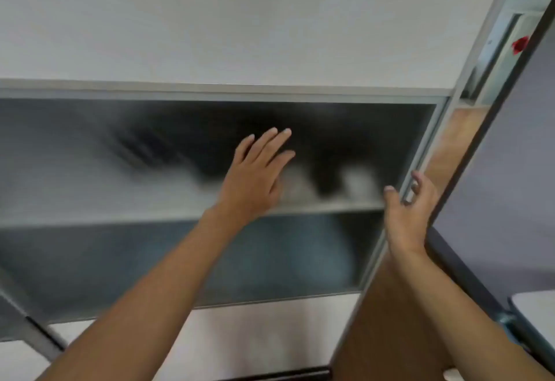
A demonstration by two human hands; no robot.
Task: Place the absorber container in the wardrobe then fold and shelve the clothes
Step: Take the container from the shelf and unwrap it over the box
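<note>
A sliding wardrobe door [120,185] with a frosted glass pane and a grey metal frame fills the view. My left hand [258,173] lies flat on the glass with straight fingers. My right hand [408,206] grips the door's right frame edge [420,152], thumb on the front and fingers curled behind it. Through the glass I see only blurred shapes: two pale blobs [357,182] on a shelf [330,208] and darker cloth below. Neither the absorber container nor the clothes can be made out clearly.
A white panel [240,20] spans the door above the glass. To the right a dark door edge [486,128] runs diagonally, with a wood-coloured surface [459,137] behind it and a red object [521,44] farther up. A pale panel [255,335] lies below the glass.
</note>
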